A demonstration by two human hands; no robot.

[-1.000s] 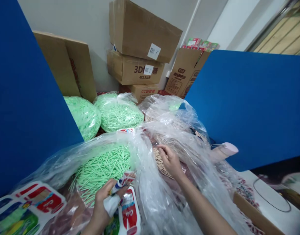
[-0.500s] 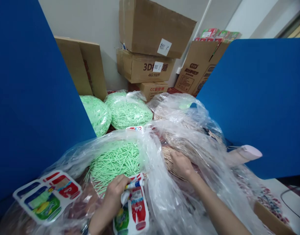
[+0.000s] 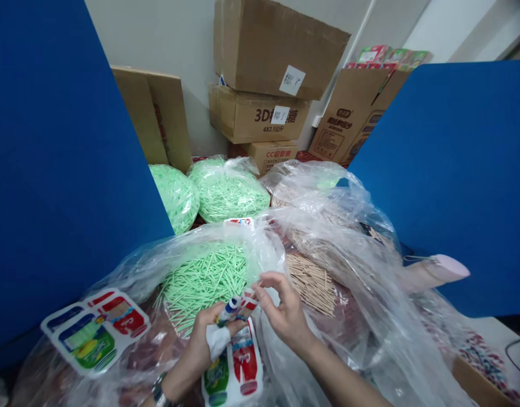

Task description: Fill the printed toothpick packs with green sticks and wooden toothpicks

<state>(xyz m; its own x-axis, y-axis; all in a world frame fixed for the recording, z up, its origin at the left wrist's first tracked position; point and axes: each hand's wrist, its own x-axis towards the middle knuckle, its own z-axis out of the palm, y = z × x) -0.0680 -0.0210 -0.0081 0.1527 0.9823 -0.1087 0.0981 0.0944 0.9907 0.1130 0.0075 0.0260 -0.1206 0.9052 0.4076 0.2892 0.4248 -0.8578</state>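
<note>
My left hand (image 3: 204,336) is closed around a small printed packet (image 3: 247,305), blue, white and red, which seems partly rolled. A white piece (image 3: 218,340), like tissue or film, shows against that palm. Thumb and forefinger of my right hand (image 3: 284,311) pinch what looks like a thin tan stick at the packet's end; the fingers partly hide it. Below the hands lies a flat pouch (image 3: 245,359) printed with cola and green bottles. Thin green sticks (image 3: 207,277) lie in an opened clear bag to the left, and thin tan sticks (image 3: 313,282) to the right.
More bottle-printed pouches (image 3: 96,330) lie at the left. Tied bags of green sticks (image 3: 230,192) stand behind, before stacked cardboard boxes (image 3: 260,116). Blue panels (image 3: 450,181) flank both sides. A pale pink cylinder-like object (image 3: 438,271) rests on the plastic bag at right.
My right hand has left the tan sticks and come left to the packet in my left hand. The packet is now raised and turned toward it. The view has shifted slightly.
</note>
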